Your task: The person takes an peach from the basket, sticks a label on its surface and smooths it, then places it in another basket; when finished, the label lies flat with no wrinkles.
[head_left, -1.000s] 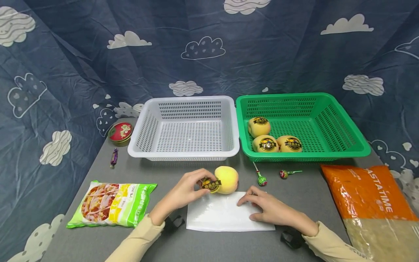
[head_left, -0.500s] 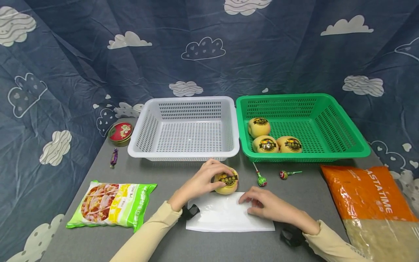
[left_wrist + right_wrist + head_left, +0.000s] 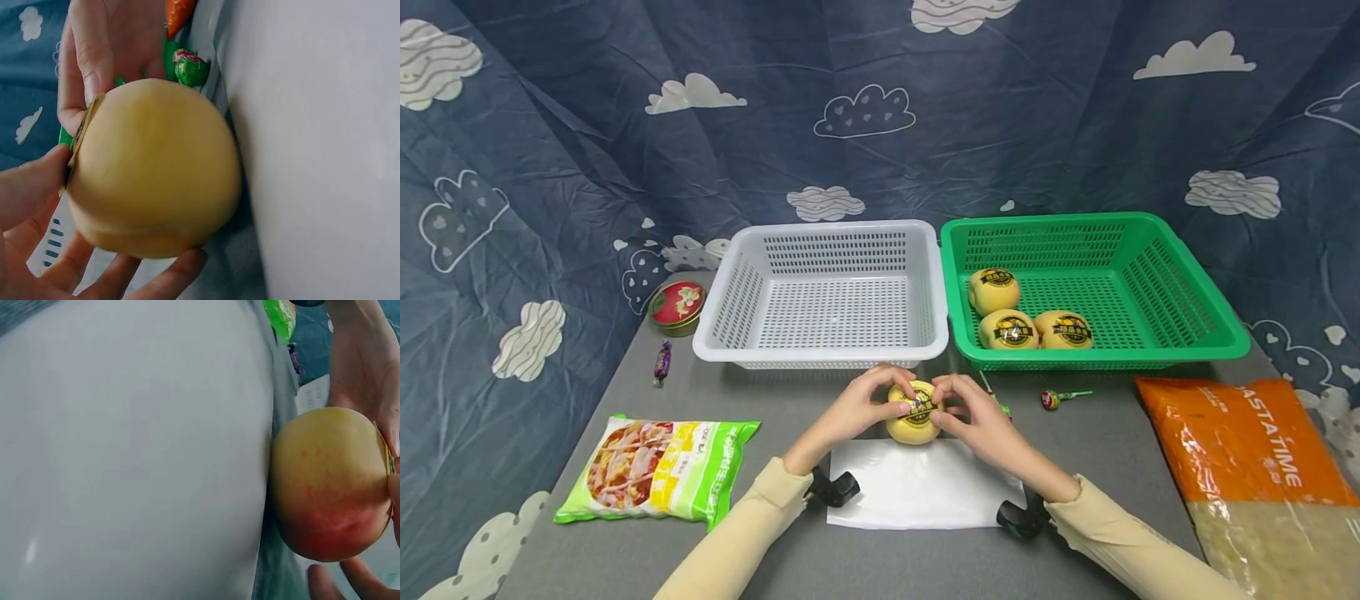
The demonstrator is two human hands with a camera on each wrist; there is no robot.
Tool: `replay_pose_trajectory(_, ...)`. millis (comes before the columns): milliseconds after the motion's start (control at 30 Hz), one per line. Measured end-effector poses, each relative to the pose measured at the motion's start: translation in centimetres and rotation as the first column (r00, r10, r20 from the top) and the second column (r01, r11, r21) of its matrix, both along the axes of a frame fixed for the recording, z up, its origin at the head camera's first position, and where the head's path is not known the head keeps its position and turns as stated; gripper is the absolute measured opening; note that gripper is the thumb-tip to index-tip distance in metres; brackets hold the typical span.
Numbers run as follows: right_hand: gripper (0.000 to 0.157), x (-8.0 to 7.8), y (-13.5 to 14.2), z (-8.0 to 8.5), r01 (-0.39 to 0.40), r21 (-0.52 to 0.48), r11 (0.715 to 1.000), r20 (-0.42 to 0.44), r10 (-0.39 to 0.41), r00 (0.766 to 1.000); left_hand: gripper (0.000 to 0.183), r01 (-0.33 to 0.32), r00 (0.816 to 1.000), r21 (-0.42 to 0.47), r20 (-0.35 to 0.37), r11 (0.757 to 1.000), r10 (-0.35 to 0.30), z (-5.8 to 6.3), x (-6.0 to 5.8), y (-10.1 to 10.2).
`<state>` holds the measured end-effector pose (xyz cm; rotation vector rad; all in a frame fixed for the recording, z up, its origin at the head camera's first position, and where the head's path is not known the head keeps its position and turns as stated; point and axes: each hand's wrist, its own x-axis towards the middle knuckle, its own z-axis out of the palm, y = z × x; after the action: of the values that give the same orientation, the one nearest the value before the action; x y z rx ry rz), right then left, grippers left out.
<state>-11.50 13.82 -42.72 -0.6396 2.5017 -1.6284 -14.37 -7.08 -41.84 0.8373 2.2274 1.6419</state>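
Observation:
In the head view a yellow peach (image 3: 912, 429) sits at the far edge of a white glossy sheet (image 3: 917, 492). A black and gold label (image 3: 919, 406) lies across its upper side. My left hand (image 3: 867, 408) holds the peach from the left, thumb on the label. From the right, my right hand (image 3: 979, 421) grips it with thumb and fingers at the label's other end. The left wrist view has the label's edge standing slightly off the peach (image 3: 153, 169), fingers curled beneath. A red blush marks the peach (image 3: 334, 487) in the right wrist view.
Behind stand a white basket (image 3: 820, 354) and a green basket (image 3: 1120, 357) with several labelled peaches. Lollipops (image 3: 1051, 400), a purple candy (image 3: 662, 363), a red round tin (image 3: 676, 304), a green food packet (image 3: 658, 467) and an orange pasta bag (image 3: 1255, 467) lie around.
My left hand has carried the label rightward onto the peach. My right hand has moved from above the white sheet up and left to the peach's right side.

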Motion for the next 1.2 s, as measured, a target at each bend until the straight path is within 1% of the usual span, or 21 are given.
replay_pose_trajectory(67, 0.02, -0.3, -0.2, -0.2, -0.014, -0.04, 0.999, 0.061, 0.016, 0.998, 0.011, 0.01, 1.0, 0.021, 0.008, 1.0, -0.011, 0.6, 0.2, -0.1)
replay_pose_trajectory(133, 0.028, -0.5, -0.5, -0.3, -0.022, -0.051, 0.998, 0.092, 0.027, 0.995, 0.014, 0.017, 1.0, 0.024, 0.019, 1.0, -0.017, 1.2, 0.5, -0.1)
replay_pose_trajectory(200, 0.035, -0.5, -0.9, -0.3, -0.008, -0.004, 1.0, 0.073, 0.008, 0.997, 0.018, 0.002, 1.0, 0.021, 0.019, 1.0, -0.002, 1.4, 0.7, 0.0)
replay_pose_trajectory(267, 0.041, -0.4, -1.4, -0.3, 0.029, 0.054, 0.998, 0.028, -0.031, 0.999, 0.021, -0.028, 0.999, 0.018, 0.024, 0.999, 0.028, 1.6, 0.8, 0.1)
replay_pose_trajectory(367, 0.043, -0.3, -1.9, -0.3, 0.091, 0.13, 0.987, -0.029, -0.088, 0.996, 0.023, -0.071, 0.996, 0.014, 0.053, 0.997, 0.07, 1.6, 0.8, 0.2)
replay_pose_trajectory(400, 0.042, -0.3, -1.9, -0.4, 0.094, 0.12, 0.988, -0.028, -0.091, 0.995, 0.023, -0.081, 0.995, 0.018, 0.067, 0.997, 0.079, 1.6, 0.8, 0.2)
replay_pose_trajectory(500, 0.037, -0.4, -1.6, -0.4, 0.055, 0.034, 0.998, 0.036, -0.056, 0.998, 0.023, -0.095, 0.992, 0.02, 0.09, 0.995, 0.093, 1.6, 0.8, 0.1)
replay_pose_trajectory(567, 0.035, -0.6, -1.2, -0.6, 0.016, -0.061, 0.998, 0.106, -0.009, 0.994, 0.023, -0.097, 0.992, 0.024, 0.082, 0.995, 0.094, 1.5, 0.8, 0.1)
replay_pose_trajectory(633, 0.033, -0.7, -0.9, -0.6, -0.012, -0.155, 0.988, 0.19, 0.042, 0.981, 0.023, -0.096, 0.993, 0.029, 0.077, 0.995, 0.094, 1.5, 0.8, 0.1)
replay_pose_trajectory(700, 0.032, -0.8, -0.6, -0.7, -0.007, -0.221, 0.975, 0.275, 0.069, 0.959, 0.023, -0.098, 0.992, 0.032, 0.078, 0.995, 0.095, 1.5, 0.8, 0.1)
replay_pose_trajectory(767, 0.031, -0.9, -0.3, -0.7, 0.011, -0.267, 0.964, 0.346, 0.086, 0.934, 0.023, -0.1, 0.992, 0.032, 0.084, 0.994, 0.097, 1.4, 0.8, 0.2)
replay_pose_trajectory(867, 0.031, -1.1, 0.1, -0.7, 0.037, -0.289, 0.956, 0.409, 0.088, 0.908, 0.022, -0.112, 0.99, 0.035, 0.092, 0.993, 0.108, 1.2, 0.7, 0.2)
replay_pose_trajectory(900, 0.031, -1.1, 0.2, -0.7, 0.038, -0.289, 0.956, 0.417, 0.09, 0.904, 0.022, -0.115, 0.989, 0.039, 0.096, 0.993, 0.11, 0.9, 0.6, 0.2)
replay_pose_trajectory(1000, 0.032, -1.1, 0.1, -0.6, 0.036, -0.264, 0.964, 0.424, 0.082, 0.902, 0.022, -0.119, 0.989, 0.057, 0.101, 0.991, 0.112, -0.2, 0.3, 0.2)
replay_pose_trajectory(1067, 0.032, -1.2, -0.1, -0.5, 0.045, -0.236, 0.971, 0.42, 0.06, 0.906, 0.021, -0.11, 0.991, 0.054, 0.085, 0.992, 0.105, -0.9, 0.0, 0.2)
replay_pose_trajectory(1100, 0.032, -1.2, -0.2, -0.5, 0.052, -0.226, 0.973, 0.419, 0.049, 0.907, 0.021, -0.102, 0.992, 0.048, 0.074, 0.994, 0.098, -1.3, -0.2, 0.1)
replay_pose_trajectory(1200, 0.031, -1.3, -0.4, -0.5, 0.085, -0.21, 0.974, 0.421, 0.012, 0.907, 0.021, -0.081, 0.997, 0.006, 0.008, 0.997, 0.081, -1.6, -0.3, 0.1)
